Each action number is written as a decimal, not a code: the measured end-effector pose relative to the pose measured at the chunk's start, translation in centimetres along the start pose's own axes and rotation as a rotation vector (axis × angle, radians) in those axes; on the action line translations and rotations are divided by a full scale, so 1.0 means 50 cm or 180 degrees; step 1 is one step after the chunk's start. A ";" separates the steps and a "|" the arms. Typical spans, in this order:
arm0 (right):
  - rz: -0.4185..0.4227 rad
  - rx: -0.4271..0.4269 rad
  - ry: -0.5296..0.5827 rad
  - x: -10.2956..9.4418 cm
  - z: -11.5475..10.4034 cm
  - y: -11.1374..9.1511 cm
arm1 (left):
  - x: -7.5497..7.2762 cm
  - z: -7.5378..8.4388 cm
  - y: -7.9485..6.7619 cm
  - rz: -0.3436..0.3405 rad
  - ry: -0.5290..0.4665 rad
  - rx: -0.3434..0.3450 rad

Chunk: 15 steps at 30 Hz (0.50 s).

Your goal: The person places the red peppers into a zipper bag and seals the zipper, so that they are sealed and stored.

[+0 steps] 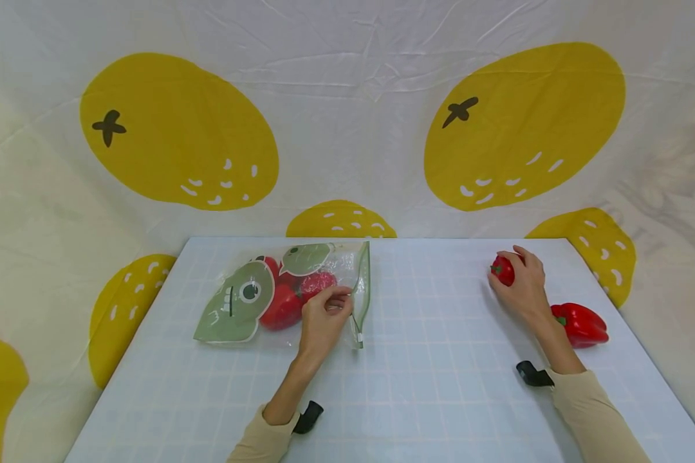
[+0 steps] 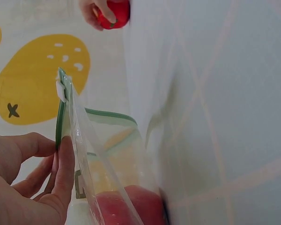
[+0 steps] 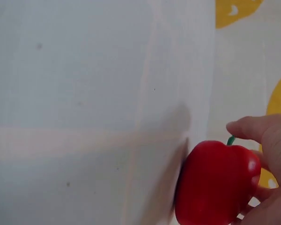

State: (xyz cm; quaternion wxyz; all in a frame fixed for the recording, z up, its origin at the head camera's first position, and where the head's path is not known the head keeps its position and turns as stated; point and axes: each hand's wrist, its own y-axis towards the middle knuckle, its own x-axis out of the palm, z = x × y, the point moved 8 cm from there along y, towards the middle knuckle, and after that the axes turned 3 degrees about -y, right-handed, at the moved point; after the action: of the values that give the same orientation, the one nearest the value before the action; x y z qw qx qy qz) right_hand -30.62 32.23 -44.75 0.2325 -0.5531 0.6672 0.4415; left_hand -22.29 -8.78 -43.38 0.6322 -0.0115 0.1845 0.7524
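My left hand (image 1: 326,318) pinches the green-edged mouth of a clear zip bag (image 1: 347,254) between thumb and fingers. Close up in the left wrist view, the green zip strip (image 2: 59,119) runs between the fingertips, and a white slider (image 2: 61,91) sits on it. Several red items lie inside the bag, among them a smooth round one (image 1: 280,310) and a rough-skinned one (image 1: 318,283). At the right back of the table, my right hand (image 1: 521,283) holds a red bell pepper (image 3: 215,185), its thumb near the green stem.
Another red bell pepper (image 1: 583,325) lies right of my right wrist. Below the pale checked tabletop's (image 1: 428,360) far edge hangs a white cloth (image 1: 347,154) printed with yellow fruit. The bag's printed green face (image 1: 231,315) points left.
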 end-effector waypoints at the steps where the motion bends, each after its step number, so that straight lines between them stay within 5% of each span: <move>1: -0.0032 -0.0003 0.0010 0.000 0.001 -0.001 | 0.000 0.000 0.000 -0.0001 -0.0003 0.0001; 15: -0.0185 -0.0016 -0.0071 -0.016 -0.001 0.000 | -0.003 0.005 0.001 0.0041 -0.0057 0.0083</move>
State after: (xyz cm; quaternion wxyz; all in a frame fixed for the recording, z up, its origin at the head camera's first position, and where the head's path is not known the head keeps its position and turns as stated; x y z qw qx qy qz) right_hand -30.41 32.62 -44.11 0.2513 -0.5678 0.6471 0.4423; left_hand -22.24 -8.85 -43.12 0.6290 0.0047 0.1887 0.7541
